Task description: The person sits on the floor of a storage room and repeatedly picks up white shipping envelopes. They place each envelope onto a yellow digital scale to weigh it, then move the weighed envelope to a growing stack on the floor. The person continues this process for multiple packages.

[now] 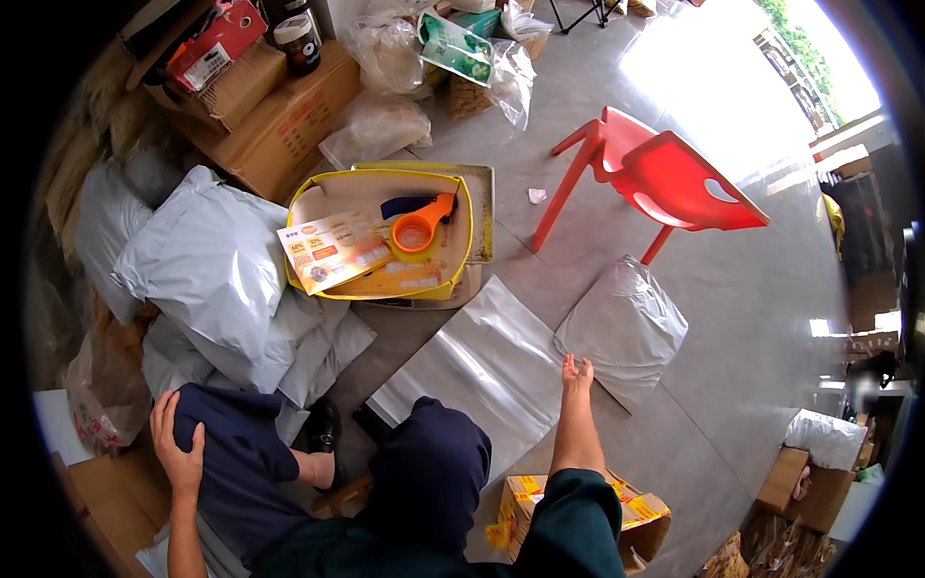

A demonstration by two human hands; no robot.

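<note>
My left hand (178, 448) rests on my left knee with its fingers apart and holds nothing. Stretched forward, my right hand (577, 373) has loosely curled fingers and nothing visible in it. It is nearest to the lower left edge of a filled grey plastic mailer bag (627, 321); whether it touches the bag cannot be made out. Flat on the floor before me lies a stack of empty silvery-grey mailer bags (473, 361), partly hidden by my right knee. A yellow-rimmed tub (468, 238) beyond holds an orange tape dispenser (437, 211) and printed cards (332, 249).
Filled grey mailers (209, 267) are heaped at the left, beside cardboard boxes (289, 123). A red plastic chair (676, 180) stands ahead to the right. An opened, yellow-taped carton (639, 509) sits by my right arm. Clear plastic bags (383, 123) lie at the back.
</note>
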